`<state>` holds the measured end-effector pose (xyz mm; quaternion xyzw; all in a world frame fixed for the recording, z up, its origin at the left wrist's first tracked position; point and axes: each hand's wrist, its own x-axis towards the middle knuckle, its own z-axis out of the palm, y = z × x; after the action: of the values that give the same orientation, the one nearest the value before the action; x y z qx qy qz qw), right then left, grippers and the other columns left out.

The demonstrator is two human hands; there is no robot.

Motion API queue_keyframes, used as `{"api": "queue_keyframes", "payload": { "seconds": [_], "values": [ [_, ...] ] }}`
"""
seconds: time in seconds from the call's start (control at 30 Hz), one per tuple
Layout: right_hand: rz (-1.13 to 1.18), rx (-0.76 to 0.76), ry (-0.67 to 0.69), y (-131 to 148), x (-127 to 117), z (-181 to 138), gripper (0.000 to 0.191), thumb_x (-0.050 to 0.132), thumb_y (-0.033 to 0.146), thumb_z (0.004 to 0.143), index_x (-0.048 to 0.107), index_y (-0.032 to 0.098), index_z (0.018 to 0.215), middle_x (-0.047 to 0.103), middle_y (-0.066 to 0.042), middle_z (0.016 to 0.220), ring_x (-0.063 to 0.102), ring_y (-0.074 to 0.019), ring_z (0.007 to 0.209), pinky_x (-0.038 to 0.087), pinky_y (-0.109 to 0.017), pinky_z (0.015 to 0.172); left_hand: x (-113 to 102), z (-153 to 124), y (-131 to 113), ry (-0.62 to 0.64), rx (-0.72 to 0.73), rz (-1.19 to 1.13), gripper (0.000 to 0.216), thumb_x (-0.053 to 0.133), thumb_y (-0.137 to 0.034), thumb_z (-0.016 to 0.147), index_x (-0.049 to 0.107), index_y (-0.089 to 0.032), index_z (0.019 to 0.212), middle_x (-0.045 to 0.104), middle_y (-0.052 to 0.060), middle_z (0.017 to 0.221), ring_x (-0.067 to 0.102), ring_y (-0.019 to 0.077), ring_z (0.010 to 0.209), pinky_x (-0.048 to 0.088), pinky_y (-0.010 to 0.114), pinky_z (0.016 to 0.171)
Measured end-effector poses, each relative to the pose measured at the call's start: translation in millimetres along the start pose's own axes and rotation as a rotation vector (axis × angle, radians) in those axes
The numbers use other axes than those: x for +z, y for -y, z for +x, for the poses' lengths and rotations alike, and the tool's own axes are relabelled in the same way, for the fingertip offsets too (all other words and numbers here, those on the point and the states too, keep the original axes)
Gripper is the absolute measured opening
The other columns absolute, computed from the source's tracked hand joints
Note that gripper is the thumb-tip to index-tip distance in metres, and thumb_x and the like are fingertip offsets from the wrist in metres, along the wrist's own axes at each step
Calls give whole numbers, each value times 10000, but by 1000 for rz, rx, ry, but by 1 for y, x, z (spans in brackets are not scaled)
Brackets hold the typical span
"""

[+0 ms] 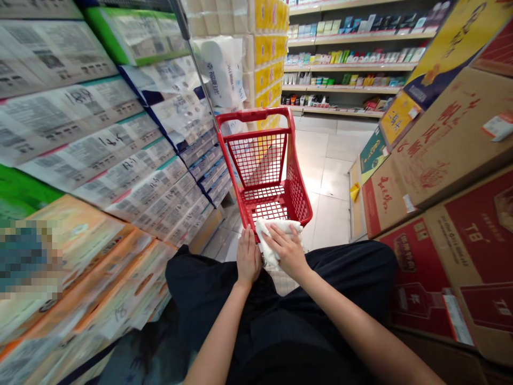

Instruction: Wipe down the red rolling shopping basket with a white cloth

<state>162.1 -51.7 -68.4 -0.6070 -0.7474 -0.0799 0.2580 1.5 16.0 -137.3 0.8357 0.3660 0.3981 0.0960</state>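
A red plastic rolling shopping basket [300, 187] with mesh walls stands between my knees. A folded white cloth [261, 229] lies against its near rim. My right hand [287, 248] is on top of the cloth, its fingers bent over it and pressing it to the rim. Beside it, my left hand [247, 255] rests at the basket's near left corner with fingers stretched out and close together. Nothing shows in the left hand. A long thin handle [200, 75] with a dark grip rises from the basket's far left corner.
Stacked paper-goods packs [120, 149] rise close on my left. Cardboard cartons [436, 149] are piled close on my right. A tiled aisle floor [332, 176] runs ahead to shelves [360, 67] of small bottles and boxes. Yellow-and-white packs [264, 53] stand beyond the basket.
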Motion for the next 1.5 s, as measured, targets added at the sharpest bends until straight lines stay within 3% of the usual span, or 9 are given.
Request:
{"api": "queue_keyframes", "payload": {
  "seconds": [0.2, 0.3, 0.43, 0.63, 0.77, 0.97, 1.2, 1.33, 1.5],
  "values": [
    [-127, 145, -93, -72, -35, -36, 505, 452, 134, 920, 504, 257, 1407, 539, -69, 1448, 465, -211, 1373, -39, -491, 1214, 1, 2, -4, -14, -14, -14, 634, 367, -180, 980, 133, -202, 1569, 254, 116, 1622, 158, 235, 1519, 229, 476, 1213],
    [-160, 249, -133, -81, -41, -40, 503, 453, 108, 897, 537, 260, 1369, 553, -56, 1436, 461, -221, 1376, -61, -519, 1202, 3, 2, -4, -37, -14, -21, 637, 377, -176, 978, 139, -203, 1568, 256, 110, 1622, 152, 230, 1521, 225, 463, 1215],
    [-112, 325, -138, -50, -27, -30, 606, 437, 36, 827, 507, 241, 1393, 544, -65, 1445, 454, -214, 1379, -89, -527, 1194, 6, 1, -2, -51, -13, -35, 639, 380, -178, 976, 139, -202, 1568, 239, 108, 1627, 152, 234, 1520, 225, 463, 1215],
    [14, 141, -37, 21, 5, 6, 614, 450, 76, 838, 461, 224, 1434, 478, -87, 1499, 396, -212, 1416, -141, -513, 1186, 4, -2, 3, -37, 4, -37, 646, 408, -231, 981, 139, -205, 1568, 252, 126, 1620, 174, 244, 1516, 254, 474, 1205],
    [28, 98, -22, 35, 13, 16, 579, 468, 126, 879, 445, 237, 1446, 471, -79, 1505, 387, -205, 1419, -131, -508, 1191, 1, -2, 4, -33, 10, -35, 696, 462, -291, 969, 122, -206, 1571, 267, 135, 1613, 215, 248, 1505, 275, 465, 1200],
    [-76, 74, -47, -13, -4, -15, 530, 451, 117, 901, 501, 261, 1408, 497, -65, 1486, 439, -192, 1387, -8, -433, 1196, 1, 0, -1, -20, 3, 13, 649, 391, -179, 977, 126, -205, 1569, 258, 116, 1619, 179, 236, 1515, 249, 464, 1209],
    [-213, 253, -129, -77, -37, -37, 512, 462, 118, 886, 546, 269, 1368, 555, -47, 1436, 425, -226, 1400, 66, -467, 1190, 3, 1, -3, -17, -6, -2, 660, 391, -159, 968, 123, -191, 1569, 246, 117, 1624, 149, 242, 1521, 223, 476, 1214],
    [-188, 323, -132, -49, -24, -30, 668, 425, 39, 810, 461, 252, 1442, 525, -63, 1463, 411, -227, 1408, 13, -516, 1197, 3, 2, -3, -31, -2, -24, 661, 392, -163, 968, 120, -192, 1569, 237, 117, 1627, 146, 239, 1522, 227, 475, 1213],
    [-82, 168, -39, 18, 7, -1, 652, 444, 69, 827, 437, 238, 1457, 471, -77, 1505, 384, -216, 1422, -67, -512, 1201, 3, 0, 2, -30, -3, -45, 650, 408, -213, 979, 134, -207, 1568, 251, 125, 1621, 180, 244, 1515, 249, 487, 1206]
  ]
}}
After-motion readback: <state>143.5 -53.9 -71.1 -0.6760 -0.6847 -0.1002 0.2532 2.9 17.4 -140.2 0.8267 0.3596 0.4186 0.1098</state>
